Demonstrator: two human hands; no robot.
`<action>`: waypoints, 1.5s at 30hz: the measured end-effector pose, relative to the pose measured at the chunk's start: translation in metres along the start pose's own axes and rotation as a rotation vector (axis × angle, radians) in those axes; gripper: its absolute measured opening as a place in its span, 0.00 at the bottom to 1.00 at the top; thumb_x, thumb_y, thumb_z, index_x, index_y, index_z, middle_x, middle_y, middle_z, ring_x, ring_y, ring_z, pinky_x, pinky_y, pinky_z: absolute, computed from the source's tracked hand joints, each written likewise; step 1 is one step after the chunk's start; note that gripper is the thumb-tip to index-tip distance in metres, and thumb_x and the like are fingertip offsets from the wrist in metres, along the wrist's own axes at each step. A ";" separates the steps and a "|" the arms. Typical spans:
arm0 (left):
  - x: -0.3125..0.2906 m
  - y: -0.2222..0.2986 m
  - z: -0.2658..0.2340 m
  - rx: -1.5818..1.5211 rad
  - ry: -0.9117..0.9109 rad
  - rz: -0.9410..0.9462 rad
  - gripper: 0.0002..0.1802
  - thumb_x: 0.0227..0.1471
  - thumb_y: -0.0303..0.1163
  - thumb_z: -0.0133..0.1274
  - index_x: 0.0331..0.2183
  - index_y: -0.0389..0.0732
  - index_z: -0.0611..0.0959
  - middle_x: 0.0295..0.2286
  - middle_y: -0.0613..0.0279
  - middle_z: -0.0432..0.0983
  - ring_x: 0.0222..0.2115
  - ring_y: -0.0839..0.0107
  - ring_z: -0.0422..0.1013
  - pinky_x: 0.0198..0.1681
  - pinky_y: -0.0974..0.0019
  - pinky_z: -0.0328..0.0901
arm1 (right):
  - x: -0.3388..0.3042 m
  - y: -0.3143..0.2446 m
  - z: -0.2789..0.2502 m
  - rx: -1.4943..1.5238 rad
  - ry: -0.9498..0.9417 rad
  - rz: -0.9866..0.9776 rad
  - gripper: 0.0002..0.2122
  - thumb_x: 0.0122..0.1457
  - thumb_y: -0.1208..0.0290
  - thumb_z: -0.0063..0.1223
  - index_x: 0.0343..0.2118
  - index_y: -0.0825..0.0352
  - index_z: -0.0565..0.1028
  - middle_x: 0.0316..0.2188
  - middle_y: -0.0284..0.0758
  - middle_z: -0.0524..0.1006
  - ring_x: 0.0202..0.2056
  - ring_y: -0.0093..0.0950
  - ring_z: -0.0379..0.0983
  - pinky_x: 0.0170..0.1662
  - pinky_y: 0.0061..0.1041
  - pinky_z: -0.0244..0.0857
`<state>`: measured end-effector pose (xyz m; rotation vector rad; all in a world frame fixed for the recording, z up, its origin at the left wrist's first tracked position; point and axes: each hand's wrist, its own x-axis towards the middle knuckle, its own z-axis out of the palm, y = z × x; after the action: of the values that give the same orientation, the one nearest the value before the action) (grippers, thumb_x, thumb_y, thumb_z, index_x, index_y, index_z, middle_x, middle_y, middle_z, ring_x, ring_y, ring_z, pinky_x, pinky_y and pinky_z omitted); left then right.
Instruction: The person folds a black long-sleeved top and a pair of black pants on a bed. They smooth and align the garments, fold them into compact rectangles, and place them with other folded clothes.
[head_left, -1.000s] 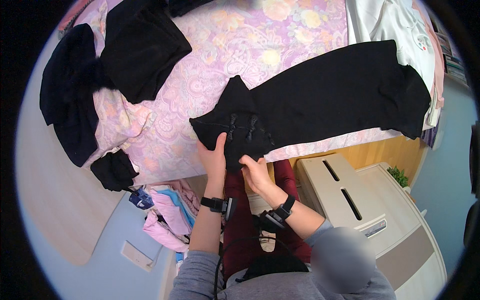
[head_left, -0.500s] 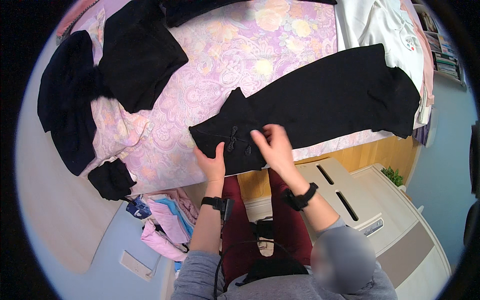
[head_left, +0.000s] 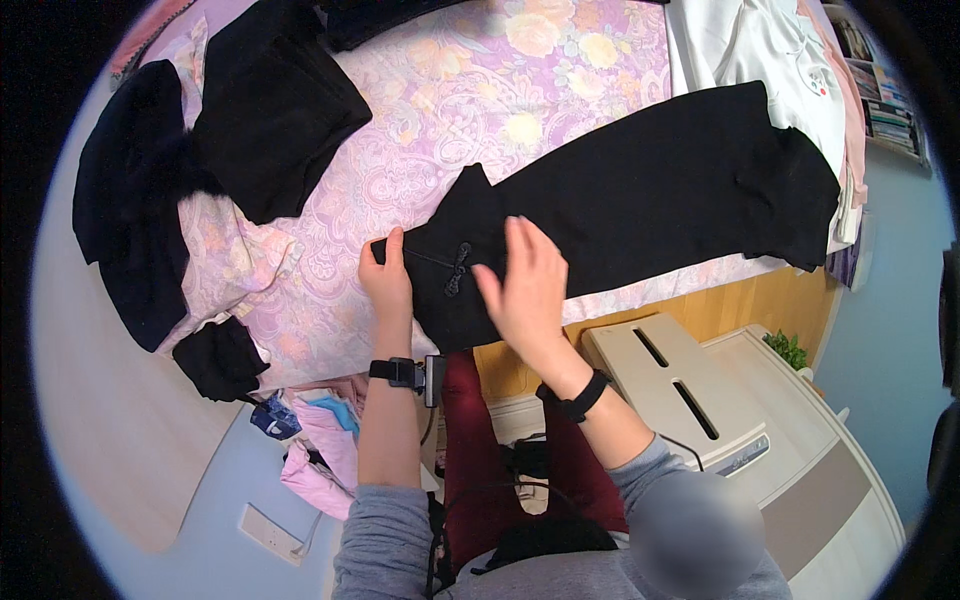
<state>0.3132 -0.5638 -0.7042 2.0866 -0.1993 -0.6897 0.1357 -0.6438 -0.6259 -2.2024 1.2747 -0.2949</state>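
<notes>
A long black garment lies spread slantwise over the flowered bed cover, with a knotted frog fastener near its left end. My left hand pinches the garment's left corner between thumb and fingers. Over the fabric just right of the fastener is my right hand, fingers stretched out and thumb apart, holding nothing. Whether its palm touches the cloth I cannot tell.
Folded black clothing and a dark furry-edged garment lie at the left. White clothing is at the far right. Below the bed's edge stand a pale slotted box and a pile of pink clothes.
My left hand has moved left and up and now pinches the garment's corner. My right hand has shifted slightly left and up, its fingers straightening. The garment's left end has moved a little.
</notes>
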 end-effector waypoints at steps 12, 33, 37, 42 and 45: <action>-0.127 0.026 -0.017 -0.154 -0.323 0.023 0.38 0.51 0.30 0.61 0.59 0.30 0.62 0.54 0.47 0.65 0.53 0.59 0.65 0.58 0.60 0.59 | 0.007 0.038 0.020 0.198 -0.168 -0.242 0.31 0.61 0.64 0.50 0.64 0.73 0.57 0.67 0.47 0.52 0.67 0.43 0.50 0.67 0.36 0.45; -0.054 0.100 0.170 -0.588 -0.347 -0.331 0.22 0.51 0.27 0.62 0.48 0.32 0.77 0.43 0.56 0.77 0.41 0.65 0.74 0.48 0.65 0.69 | 0.010 0.153 -0.021 1.595 -0.145 0.971 0.25 0.68 0.54 0.38 0.62 0.64 0.63 0.62 0.37 0.65 0.59 0.35 0.64 0.61 0.33 0.58; -0.054 0.094 0.170 -0.536 -0.309 -0.307 0.21 0.54 0.28 0.60 0.49 0.32 0.76 0.44 0.56 0.76 0.42 0.66 0.74 0.48 0.65 0.69 | -0.030 0.154 -0.048 2.401 -0.317 1.139 0.30 0.68 0.46 0.30 0.67 0.60 0.54 0.67 0.33 0.55 0.66 0.33 0.52 0.68 0.35 0.45; -0.104 0.086 0.158 -0.494 -0.383 -0.329 0.30 0.56 0.32 0.58 0.56 0.32 0.69 0.53 0.56 0.69 0.51 0.66 0.68 0.55 0.64 0.62 | -0.045 0.150 -0.046 2.452 -0.345 1.049 0.28 0.69 0.50 0.25 0.68 0.60 0.51 0.68 0.32 0.54 0.67 0.32 0.50 0.70 0.37 0.40; -0.124 0.089 0.153 -0.419 -0.355 -0.357 0.33 0.50 0.29 0.64 0.55 0.31 0.71 0.51 0.56 0.71 0.48 0.68 0.69 0.54 0.66 0.63 | -0.038 0.139 -0.034 2.278 -0.335 1.056 0.28 0.69 0.49 0.25 0.68 0.59 0.52 0.68 0.32 0.54 0.67 0.31 0.50 0.69 0.36 0.40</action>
<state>0.1372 -0.6769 -0.6496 1.5991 0.1207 -1.2063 -0.0002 -0.6767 -0.6750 0.3608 0.7039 -0.4655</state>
